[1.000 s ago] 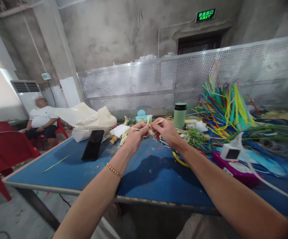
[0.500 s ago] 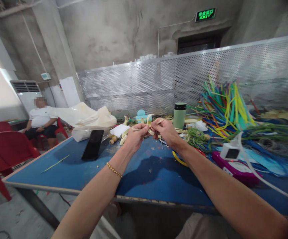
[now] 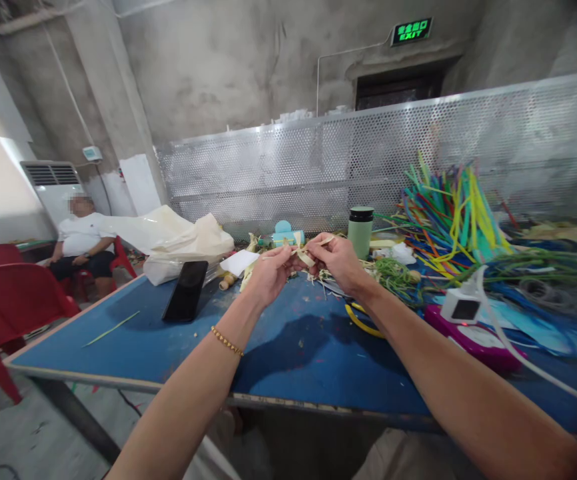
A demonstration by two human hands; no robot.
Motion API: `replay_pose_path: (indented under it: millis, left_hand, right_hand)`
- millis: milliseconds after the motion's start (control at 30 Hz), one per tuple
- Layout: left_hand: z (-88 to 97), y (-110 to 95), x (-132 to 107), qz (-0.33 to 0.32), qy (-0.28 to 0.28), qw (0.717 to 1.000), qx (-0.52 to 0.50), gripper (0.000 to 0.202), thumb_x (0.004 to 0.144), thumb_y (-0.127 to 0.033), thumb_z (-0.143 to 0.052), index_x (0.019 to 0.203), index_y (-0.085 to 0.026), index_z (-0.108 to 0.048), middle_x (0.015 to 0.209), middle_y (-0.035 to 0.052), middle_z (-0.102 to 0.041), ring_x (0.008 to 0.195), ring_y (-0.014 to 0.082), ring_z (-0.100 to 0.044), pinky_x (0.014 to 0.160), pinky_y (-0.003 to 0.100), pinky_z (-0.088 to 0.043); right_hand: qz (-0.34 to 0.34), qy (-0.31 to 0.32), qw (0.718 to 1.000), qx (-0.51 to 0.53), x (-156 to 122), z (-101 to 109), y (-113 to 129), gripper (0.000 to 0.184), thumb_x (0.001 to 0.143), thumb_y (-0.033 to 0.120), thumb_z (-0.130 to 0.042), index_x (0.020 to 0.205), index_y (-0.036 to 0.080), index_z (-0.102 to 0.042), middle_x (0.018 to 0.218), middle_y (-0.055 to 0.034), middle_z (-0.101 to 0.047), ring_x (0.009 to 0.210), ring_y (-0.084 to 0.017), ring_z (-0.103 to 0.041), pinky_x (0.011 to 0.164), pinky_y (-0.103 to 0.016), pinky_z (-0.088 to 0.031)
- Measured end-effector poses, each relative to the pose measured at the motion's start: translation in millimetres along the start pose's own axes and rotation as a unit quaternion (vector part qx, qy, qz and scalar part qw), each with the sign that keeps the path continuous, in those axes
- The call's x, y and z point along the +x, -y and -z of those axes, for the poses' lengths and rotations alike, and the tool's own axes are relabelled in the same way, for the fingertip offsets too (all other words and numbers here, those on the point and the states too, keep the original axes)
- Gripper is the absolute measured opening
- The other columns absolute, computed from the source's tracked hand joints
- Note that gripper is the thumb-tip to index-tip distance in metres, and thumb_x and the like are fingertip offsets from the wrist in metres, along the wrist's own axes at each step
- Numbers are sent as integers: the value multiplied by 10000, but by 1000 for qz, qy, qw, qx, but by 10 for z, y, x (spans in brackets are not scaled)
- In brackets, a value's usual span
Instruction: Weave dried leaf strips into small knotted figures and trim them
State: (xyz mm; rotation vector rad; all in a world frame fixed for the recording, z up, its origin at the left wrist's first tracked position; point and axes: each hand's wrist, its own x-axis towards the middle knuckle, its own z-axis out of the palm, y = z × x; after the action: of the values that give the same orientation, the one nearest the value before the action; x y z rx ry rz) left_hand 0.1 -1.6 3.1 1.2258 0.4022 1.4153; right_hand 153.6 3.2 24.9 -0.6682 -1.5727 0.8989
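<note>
Both my hands meet above the far middle of the blue table [image 3: 313, 373], fingers closed on a narrow, pale cream strip [image 3: 304, 257] that looks like a flat leaf or straw strip. My left hand [image 3: 271, 272] pinches it from the left, and a thin end pokes out past the thumb. My right hand [image 3: 337, 261] pinches it from the right, with another end over the forefinger. Between the fingertips the strip bends and crosses itself; whether it is knotted I cannot tell. A gold bead bracelet [image 3: 226, 340] circles my left wrist.
Left of my hands lie a black phone [image 3: 185, 291], a white paper [image 3: 240, 262] and a plastic bag [image 3: 183, 243]. Rightward are a green bottle [image 3: 360, 233], colourful strips [image 3: 461, 207], green strands [image 3: 396, 279] and a magenta power strip [image 3: 478, 340]. A person [image 3: 82, 237] sits far left.
The upright loop of the strip between my hands has folded down and now crosses lower at my fingertips. My right hand has shifted slightly right. The rest of the table is unchanged.
</note>
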Motion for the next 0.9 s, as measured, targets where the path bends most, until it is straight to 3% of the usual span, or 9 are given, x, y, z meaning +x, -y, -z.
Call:
replay_pose_path:
  millis: [533, 900]
  left_hand:
    - [7, 31, -7, -31, -1, 999, 19, 190, 700, -275, -798, 732, -142, -665, 707, 18, -646, 632, 105, -569, 705, 279, -447]
    - [18, 59, 1, -44, -9, 999, 25, 267, 638, -302, -824, 709, -128, -634, 671, 9, -615, 605, 90, -537, 644, 244, -424]
  right_hand:
    - [-2, 4, 1000, 18, -29, -42, -10, 283, 750, 389, -714, 732, 163, -544, 562, 37, -573, 382, -91, -531, 378, -226, -447]
    - [-21, -6, 999, 30, -21, -91, -35, 336, 714, 439, -733, 720, 174, -526, 553, 42, -567, 364, -97, -523, 363, -232, -422]
